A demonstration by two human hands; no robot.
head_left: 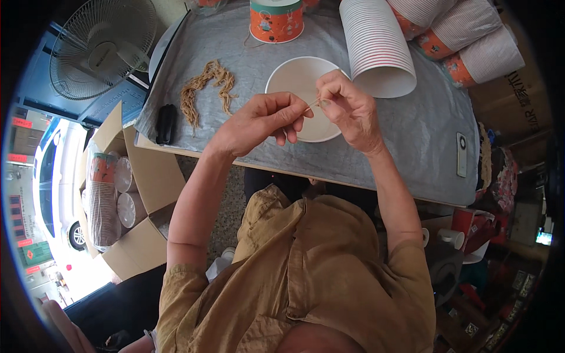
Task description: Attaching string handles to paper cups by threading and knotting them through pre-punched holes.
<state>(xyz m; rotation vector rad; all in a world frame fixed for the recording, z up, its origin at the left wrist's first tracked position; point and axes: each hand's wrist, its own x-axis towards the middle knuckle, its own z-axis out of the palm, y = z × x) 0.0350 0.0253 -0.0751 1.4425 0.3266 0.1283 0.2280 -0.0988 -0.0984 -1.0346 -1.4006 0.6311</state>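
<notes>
Above the grey covered table, my left hand (256, 122) and my right hand (354, 113) meet with fingertips pinched. A thin tan string (312, 104) runs between them, one part in each pinch. Directly below lies a wide white paper bucket (282, 76), its round mouth facing up and partly hidden by my hands. To the left of it a loose bunch of tan strings (189, 97) is spread in a bent heap. Whether the string is knotted is too small to tell.
Nested white buckets (376, 41) lie at the back right, beside wrapped stacks (491, 56). An orange patterned bucket (276, 25) stands at the back. A black object (166, 123) sits near the left edge, a white phone-like device (461, 154) at right. An open carton (154, 170) stands left.
</notes>
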